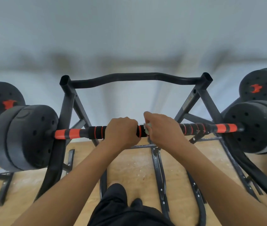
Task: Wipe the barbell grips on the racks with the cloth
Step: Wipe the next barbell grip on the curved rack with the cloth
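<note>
Barbell grip [95,132] runs left-right across the rack [67,101]. My left hand [121,130] wraps it. My right hand [163,130], just beside, pinches the cloth [147,128] onto it.

pale wall [129,30], wood floor [137,168]

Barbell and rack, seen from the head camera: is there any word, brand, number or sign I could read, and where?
No text here is readable.
Red emblem on the right black round weight plate and red emblem on the left one: logo shapes, no letters.
Pale sticker on the grey metal rack upright: too blurred to read.
Black and orange striped barbell grip: no writing visible.
</note>
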### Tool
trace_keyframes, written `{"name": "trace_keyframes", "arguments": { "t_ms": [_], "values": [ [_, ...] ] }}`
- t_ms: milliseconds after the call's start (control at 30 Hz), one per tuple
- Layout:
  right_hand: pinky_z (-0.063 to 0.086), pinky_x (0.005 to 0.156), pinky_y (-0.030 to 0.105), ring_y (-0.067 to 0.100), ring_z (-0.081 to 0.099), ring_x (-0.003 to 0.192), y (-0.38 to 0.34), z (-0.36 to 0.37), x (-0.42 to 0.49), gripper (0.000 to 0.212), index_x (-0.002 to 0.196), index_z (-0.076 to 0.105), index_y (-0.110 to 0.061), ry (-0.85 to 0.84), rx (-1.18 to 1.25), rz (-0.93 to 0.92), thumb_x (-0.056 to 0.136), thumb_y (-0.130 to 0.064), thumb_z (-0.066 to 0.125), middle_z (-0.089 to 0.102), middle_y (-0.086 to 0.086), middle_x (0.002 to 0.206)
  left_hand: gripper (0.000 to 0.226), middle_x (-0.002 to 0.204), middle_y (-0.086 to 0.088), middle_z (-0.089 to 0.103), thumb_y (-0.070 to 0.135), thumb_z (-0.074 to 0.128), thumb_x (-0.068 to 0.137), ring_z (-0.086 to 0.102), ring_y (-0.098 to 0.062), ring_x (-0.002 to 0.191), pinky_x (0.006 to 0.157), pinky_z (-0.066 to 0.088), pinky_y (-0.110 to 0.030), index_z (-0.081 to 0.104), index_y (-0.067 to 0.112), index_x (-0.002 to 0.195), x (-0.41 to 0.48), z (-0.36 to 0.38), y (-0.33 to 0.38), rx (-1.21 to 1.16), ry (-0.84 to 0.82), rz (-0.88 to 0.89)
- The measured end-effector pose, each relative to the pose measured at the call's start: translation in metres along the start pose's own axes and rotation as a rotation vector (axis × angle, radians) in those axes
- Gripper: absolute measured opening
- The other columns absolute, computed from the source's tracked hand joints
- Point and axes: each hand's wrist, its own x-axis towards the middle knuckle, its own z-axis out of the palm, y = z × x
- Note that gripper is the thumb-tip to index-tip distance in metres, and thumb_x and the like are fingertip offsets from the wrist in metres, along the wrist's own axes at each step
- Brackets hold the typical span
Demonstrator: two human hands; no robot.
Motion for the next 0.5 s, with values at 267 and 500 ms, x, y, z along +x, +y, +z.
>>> {"name": "trace_keyframes", "arguments": {
  "t_ms": [267,500],
  "values": [
    [0.054,0.071,0.031,0.017,0.062,0.080,0.022,-0.002,0.049,0.006,0.089,0.062,-0.019,-0.156,0.189,0.017,0.092,-0.021,0.066,0.063,-0.004,0.088,0.029,0.056,0.009,0.039,0.038,0.062,0.089,0.043,-0.013,0.048,0.051,0.030,-0.026,0.045,0.023,0.071,-0.017,0.015,0.010,0.075,0.172,-0.004],
    [0.047,0.069,0.021,0.008,0.061,0.083,0.046,-0.007,0.037,0.017,0.100,0.073,-0.022,-0.158,0.213,-0.011,0.095,-0.035,0.063,0.067,-0.009,0.098,0.019,0.061,0.008,0.048,0.038,0.063,0.087,0.055,-0.014,0.057,0.056,0.043,-0.026,0.054,0.025,0.077,-0.016,0.007,0.010,0.042,0.102,-0.033]
  ]
}}
